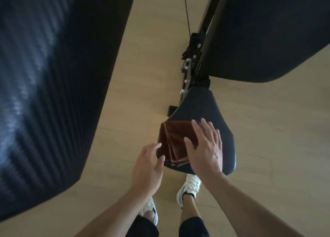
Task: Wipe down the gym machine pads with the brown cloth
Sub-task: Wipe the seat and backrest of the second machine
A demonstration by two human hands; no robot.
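Two hands worked over the small seat pad [209, 109] in the head view. The brown cloth [174, 142], folded and plush, lay on the pad's left near corner. The right hand [205, 147] lay flat, fingers spread, its grip released, partly on the cloth; the left hand [148, 167] hovered unclenched at the cloth's edge. Wiping seemed just under way; next, press and sweep across the smooth dark vinyl.

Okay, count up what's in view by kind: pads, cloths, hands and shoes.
Black pads: 3 — left, upper right, seat
Brown cloth: 1
Hands: 2 — left hand, right hand
White shoes: 2
Total: 8
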